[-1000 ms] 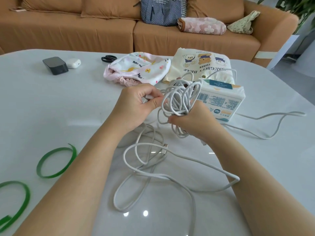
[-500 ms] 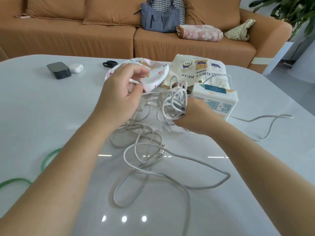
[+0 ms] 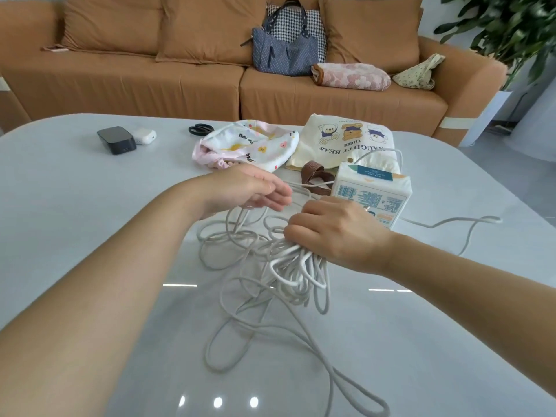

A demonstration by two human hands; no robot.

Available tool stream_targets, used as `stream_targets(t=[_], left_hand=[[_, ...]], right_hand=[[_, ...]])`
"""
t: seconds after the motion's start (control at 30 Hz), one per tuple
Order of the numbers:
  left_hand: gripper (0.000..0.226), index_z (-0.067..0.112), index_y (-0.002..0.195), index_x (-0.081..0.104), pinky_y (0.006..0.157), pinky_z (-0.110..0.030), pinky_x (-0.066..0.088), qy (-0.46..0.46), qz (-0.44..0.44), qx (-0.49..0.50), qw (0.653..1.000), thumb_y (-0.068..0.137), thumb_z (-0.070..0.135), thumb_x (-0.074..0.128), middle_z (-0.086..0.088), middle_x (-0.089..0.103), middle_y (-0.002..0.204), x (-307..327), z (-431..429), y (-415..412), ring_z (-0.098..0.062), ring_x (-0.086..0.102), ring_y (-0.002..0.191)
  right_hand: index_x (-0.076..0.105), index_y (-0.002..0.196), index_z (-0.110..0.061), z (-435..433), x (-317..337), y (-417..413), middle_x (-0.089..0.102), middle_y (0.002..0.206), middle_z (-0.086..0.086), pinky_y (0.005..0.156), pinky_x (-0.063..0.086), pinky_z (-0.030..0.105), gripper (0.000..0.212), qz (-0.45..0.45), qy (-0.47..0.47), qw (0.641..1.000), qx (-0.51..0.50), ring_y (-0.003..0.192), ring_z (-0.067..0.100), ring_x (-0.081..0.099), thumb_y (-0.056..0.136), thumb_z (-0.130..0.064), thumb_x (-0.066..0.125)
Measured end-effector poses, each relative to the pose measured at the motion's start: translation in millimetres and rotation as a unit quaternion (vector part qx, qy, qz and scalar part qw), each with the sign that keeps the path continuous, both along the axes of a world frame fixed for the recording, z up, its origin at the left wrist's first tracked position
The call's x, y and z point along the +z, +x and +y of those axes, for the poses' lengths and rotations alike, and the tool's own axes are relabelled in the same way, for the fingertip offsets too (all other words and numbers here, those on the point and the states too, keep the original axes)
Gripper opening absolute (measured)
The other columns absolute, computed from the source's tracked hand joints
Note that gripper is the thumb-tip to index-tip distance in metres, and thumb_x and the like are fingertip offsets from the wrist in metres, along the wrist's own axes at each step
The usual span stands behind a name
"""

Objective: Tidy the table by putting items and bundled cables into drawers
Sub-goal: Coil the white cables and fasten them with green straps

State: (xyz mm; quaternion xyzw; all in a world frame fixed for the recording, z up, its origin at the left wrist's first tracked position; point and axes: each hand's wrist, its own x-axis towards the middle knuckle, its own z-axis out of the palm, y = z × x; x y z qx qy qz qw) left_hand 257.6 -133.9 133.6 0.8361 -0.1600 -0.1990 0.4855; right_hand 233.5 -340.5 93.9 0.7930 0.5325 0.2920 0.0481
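Observation:
A long white cable lies in loose loops across the middle of the grey table. My right hand grips a bunch of its coils, palm down, low over the table. Just to the left, my left hand hovers with its fingers nearly straight, and a strand of the cable runs under its fingertips. One end of the cable trails off to the right.
A white tissue pack stands right behind my right hand. Behind it lie a bear-print tote and a pink patterned pouch. Scissors, a black box and a white earbud case sit at the far left. A sofa with bags stands beyond.
My right hand has turned palm down and lowered the coils toward the table. My left hand let go of the strand it pinched, came down and straightened. The camera tilted up.

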Motion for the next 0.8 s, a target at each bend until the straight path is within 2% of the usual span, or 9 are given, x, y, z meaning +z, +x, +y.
stream_targets(t=[0.07,0.2,0.3,0.4,0.5,0.57,0.67,0.73,0.8], left_hand=[[0.03,0.007,0.114,0.064,0.096,-0.032,0.047,0.02,0.008,0.003,1.0,0.101,0.007,0.036,-0.009,0.069,0.112,-2.4,-0.9,0.2,-0.018,0.065,0.1],[0.018,0.015,0.103,0.071,0.065,-0.016,0.05,0.058,-0.029,0.008,0.998,0.096,0.012,0.054,0.001,0.074,0.095,-5.6,0.0,-2.3,-0.004,0.064,0.072],[0.017,0.018,0.095,0.073,0.057,-0.013,0.048,0.061,-0.038,0.018,0.997,0.09,0.007,0.062,0.001,0.07,0.077,-6.2,-1.3,-4.0,0.0,0.061,0.06],[0.015,0.013,0.097,0.074,0.057,-0.013,0.049,0.053,-0.038,0.028,0.997,0.088,0.004,0.065,-0.002,0.068,0.074,-4.9,-5.2,-7.3,-0.001,0.061,0.059],[0.015,0.013,0.09,0.073,0.058,-0.013,0.049,0.071,-0.065,0.035,0.995,0.085,0.001,0.066,-0.007,0.07,0.079,-3.8,-7.7,-10.0,-0.004,0.061,0.061],[0.018,0.011,0.086,0.072,0.058,-0.013,0.051,0.092,-0.059,0.025,0.994,0.085,-0.004,0.063,-0.005,0.071,0.077,-1.8,-6.5,-11.1,-0.002,0.063,0.059],[0.025,0.014,0.081,0.071,0.061,-0.015,0.053,0.104,-0.042,0.05,0.992,0.087,-0.005,0.057,-0.002,0.07,0.075,3.5,-2.7,-11.6,-0.005,0.065,0.064],[0.019,0.017,0.082,0.072,0.063,-0.02,0.053,0.109,-0.075,0.107,0.985,0.087,0.005,0.057,-0.005,0.072,0.084,6.0,-1.5,-9.1,-0.008,0.064,0.071],[0.019,0.02,0.085,0.072,0.076,-0.033,0.053,0.135,-0.1,0.119,0.979,0.079,0.035,0.06,-0.005,0.071,0.094,9.4,-4.9,-10.3,-0.015,0.062,0.078]], right_hand=[[0.062,0.081,-0.009,-1.6,-0.4,0.5,0.06,0.077,0.005,0.056,0.044,0.039,0.024,-0.01,0.005,1.0,0.005,0.064,0.026,0.052,0.099,-0.006,0.046],[0.063,0.083,-0.007,-3.8,-0.7,0.5,0.063,0.081,0.006,0.056,0.045,0.039,0.023,-0.012,0.009,1.0,0.017,0.066,0.027,0.054,0.098,-0.004,0.046],[0.064,0.087,-0.007,-4.0,0.1,0.3,0.065,0.089,0.009,0.056,0.046,0.038,0.021,-0.009,0.024,1.0,0.003,0.066,0.027,0.055,0.098,-0.004,0.046],[0.062,0.093,-0.004,-5.0,-4.1,3.4,0.062,0.09,0.012,0.05,0.043,0.034,0.014,0.019,0.041,0.997,-0.056,0.064,0.027,0.052,0.091,-0.002,0.048],[0.061,0.095,-0.003,-4.7,-17.2,11.4,0.055,0.066,0.007,0.045,0.037,0.032,0.021,0.05,0.049,0.99,-0.124,0.057,0.027,0.05,0.076,0.002,0.055],[0.06,0.09,-0.002,-7.8,-25.2,17.8,0.052,0.057,0.006,0.042,0.036,0.029,0.029,0.075,0.051,0.978,-0.186,0.051,0.028,0.051,0.062,0.007,0.063],[0.055,0.074,-0.006,-14.1,-26.3,25.6,0.052,0.056,0.005,0.043,0.036,0.027,0.029,0.077,0.047,0.965,-0.247,0.051,0.026,0.051,0.055,0.01,0.069],[0.053,0.068,-0.008,-12.5,-23.2,27.0,0.053,0.056,0.005,0.044,0.038,0.029,0.03,0.055,0.042,0.966,-0.247,0.052,0.026,0.05,0.051,0.012,0.068],[0.052,0.065,-0.009,-6.3,-20.0,26.4,0.052,0.054,0.004,0.047,0.033,0.028,0.034,0.024,0.026,0.969,-0.244,0.051,0.026,0.05,0.046,0.012,0.07]])
